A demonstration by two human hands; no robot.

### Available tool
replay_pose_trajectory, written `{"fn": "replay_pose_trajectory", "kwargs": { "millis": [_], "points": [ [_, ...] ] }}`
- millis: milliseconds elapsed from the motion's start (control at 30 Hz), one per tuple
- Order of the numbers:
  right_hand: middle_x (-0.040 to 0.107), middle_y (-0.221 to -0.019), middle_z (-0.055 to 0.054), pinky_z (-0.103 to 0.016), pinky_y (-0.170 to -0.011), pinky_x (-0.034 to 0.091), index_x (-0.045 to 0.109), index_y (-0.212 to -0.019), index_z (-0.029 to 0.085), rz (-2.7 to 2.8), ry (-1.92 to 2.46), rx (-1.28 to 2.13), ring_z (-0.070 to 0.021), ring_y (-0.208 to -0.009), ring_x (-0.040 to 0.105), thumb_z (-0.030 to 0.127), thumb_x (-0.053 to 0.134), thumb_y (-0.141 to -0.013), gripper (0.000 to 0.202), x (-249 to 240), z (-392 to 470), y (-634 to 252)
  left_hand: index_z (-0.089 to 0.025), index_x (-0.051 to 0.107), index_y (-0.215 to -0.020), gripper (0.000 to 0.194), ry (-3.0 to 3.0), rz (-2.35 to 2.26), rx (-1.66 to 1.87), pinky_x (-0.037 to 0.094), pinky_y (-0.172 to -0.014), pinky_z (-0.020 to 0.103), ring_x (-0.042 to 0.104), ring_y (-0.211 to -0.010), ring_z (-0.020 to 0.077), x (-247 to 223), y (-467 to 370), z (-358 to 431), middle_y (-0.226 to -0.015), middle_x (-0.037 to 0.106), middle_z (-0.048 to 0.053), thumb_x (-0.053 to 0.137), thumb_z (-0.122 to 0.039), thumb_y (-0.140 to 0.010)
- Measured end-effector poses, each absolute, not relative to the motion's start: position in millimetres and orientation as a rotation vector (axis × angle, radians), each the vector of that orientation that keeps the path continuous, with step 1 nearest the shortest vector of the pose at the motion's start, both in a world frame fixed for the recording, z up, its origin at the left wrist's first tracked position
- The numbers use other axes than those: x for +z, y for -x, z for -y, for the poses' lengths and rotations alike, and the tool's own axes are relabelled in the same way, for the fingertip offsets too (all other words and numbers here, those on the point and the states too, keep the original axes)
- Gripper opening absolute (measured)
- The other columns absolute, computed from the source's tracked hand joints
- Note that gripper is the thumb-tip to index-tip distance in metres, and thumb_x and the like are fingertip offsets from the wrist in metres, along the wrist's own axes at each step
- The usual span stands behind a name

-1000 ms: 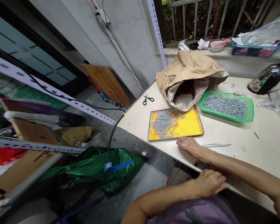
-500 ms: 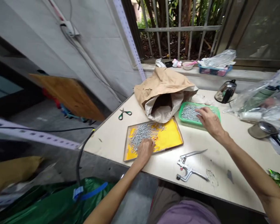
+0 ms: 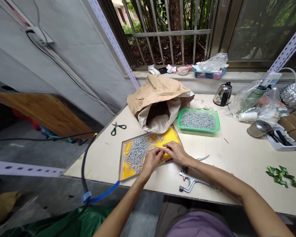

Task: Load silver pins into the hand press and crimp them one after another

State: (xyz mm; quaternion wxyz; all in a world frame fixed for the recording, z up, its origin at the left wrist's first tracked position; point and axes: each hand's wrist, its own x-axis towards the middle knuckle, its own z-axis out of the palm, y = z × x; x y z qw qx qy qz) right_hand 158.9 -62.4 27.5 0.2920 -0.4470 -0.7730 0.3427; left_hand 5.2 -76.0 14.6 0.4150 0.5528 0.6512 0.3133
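Note:
Over the yellow-lined tray, my left hand and my right hand meet at the fingertips. The fingers of both are closed in a pinch; whatever is between them is too small to make out. A heap of small silver screw-like pieces covers the tray's left part, just beyond my left hand. More silver pieces fill a green plastic container behind my right hand. Partly under my right forearm lies a metal plier-like hand tool.
A brown paper bag lies with its mouth towards me, behind the tray. Scissors rest to the left. At the right are a metal kettle, a lidded jar, plastic bags and green wrapped packets.
My right hand has come from the green container to my left hand over the tray. My left hand has lifted off the heap's near edge. The view has swung right.

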Motion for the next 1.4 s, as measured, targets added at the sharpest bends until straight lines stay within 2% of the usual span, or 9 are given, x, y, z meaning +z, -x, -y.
{"fn": "replay_pose_trajectory", "kwargs": {
  "millis": [133,300,400,500,667,933,1000,1167,1400],
  "points": [
    [0.065,-0.075,0.000,-0.025,-0.072,0.044,0.064,-0.075,0.017,1.920,1.130,1.039,-0.0134,-0.076,0.059,0.021,0.060,-0.087,0.013,28,55,-148,-0.018,0.068,-0.070,0.021,-1.471,-1.791,0.856,0.040,-0.055,0.024,0.057,-0.053,0.0137,23,-7,84,-0.054,0.062,-0.002,0.060,-0.038,-0.067],
    [0.061,-0.072,0.003,-0.024,-0.067,0.045,0.061,-0.086,0.018,1.765,1.172,1.134,-0.0118,-0.069,0.059,0.020,0.062,-0.084,0.003,28,58,-147,-0.017,0.066,-0.068,0.015,-1.278,-1.703,0.949,0.045,-0.056,0.023,0.059,-0.053,0.0126,25,-5,87,-0.056,0.062,-0.002,0.067,-0.031,-0.067],
    [0.061,-0.073,0.003,-0.023,-0.066,0.046,0.061,-0.084,0.018,1.738,1.151,1.149,-0.0108,-0.066,0.060,0.018,0.059,-0.083,0.002,27,58,-147,-0.014,0.062,-0.067,0.022,-0.973,-1.461,0.945,0.049,-0.055,0.021,0.057,-0.051,0.0097,22,-2,83,-0.057,0.061,-0.002,0.076,-0.030,-0.063],
    [0.062,-0.072,0.002,-0.023,-0.064,0.047,0.060,-0.081,0.018,1.720,1.081,1.202,-0.0103,-0.063,0.060,0.018,0.054,-0.085,0.008,24,57,-147,-0.011,0.061,-0.069,0.027,-0.739,-1.313,0.921,0.052,-0.055,0.020,0.058,-0.051,0.0077,23,1,81,-0.060,0.062,-0.001,0.083,-0.024,-0.060],
    [0.064,-0.070,0.001,-0.024,-0.059,0.050,0.062,-0.089,0.017,1.578,1.041,1.358,-0.0113,-0.059,0.061,0.023,0.050,-0.086,0.014,10,53,-142,-0.010,0.063,-0.077,0.022,-0.608,-1.182,0.935,0.054,-0.056,0.017,0.058,-0.053,0.0059,26,7,87,-0.066,0.065,0.001,0.080,-0.020,-0.069],
    [0.070,-0.097,-0.008,-0.033,-0.084,0.049,0.069,-0.091,0.018,2.102,0.923,0.901,-0.0188,-0.094,0.064,0.021,0.049,-0.089,0.020,18,56,-165,-0.009,0.064,-0.084,0.023,-0.585,-1.232,0.912,0.051,-0.051,0.015,0.057,-0.050,0.0049,40,4,114,-0.064,0.065,0.001,0.079,-0.019,-0.070],
    [0.068,-0.099,-0.009,-0.033,-0.084,0.049,0.068,-0.096,0.018,2.207,0.942,0.781,-0.0192,-0.095,0.063,0.022,0.047,-0.091,0.022,29,71,-187,-0.009,0.065,-0.080,0.023,-0.589,-1.243,0.857,0.051,-0.051,0.016,0.057,-0.050,0.0054,44,-2,125,-0.064,0.065,0.001,0.080,-0.019,-0.068],
    [0.062,-0.087,-0.008,-0.027,-0.067,0.046,0.066,-0.092,0.017,2.591,1.197,0.722,-0.0164,-0.075,0.061,0.023,0.042,-0.095,0.025,43,133,-254,-0.010,0.065,-0.071,0.022,-0.722,-1.334,0.676,0.038,-0.040,0.014,0.051,-0.048,0.0049,37,-25,151,-0.061,0.061,-0.001,0.081,-0.021,-0.061],
    [0.059,-0.092,-0.007,-0.026,-0.059,0.042,0.058,-0.097,0.016,2.713,1.512,0.611,-0.0175,-0.075,0.059,0.019,0.053,-0.089,0.010,19,196,-294,-0.010,0.066,-0.067,0.012,-0.893,-1.436,0.282,0.017,-0.035,0.017,0.030,-0.036,0.0023,13,-51,161,-0.042,0.044,-0.008,0.071,-0.021,-0.069]
  ]
}}
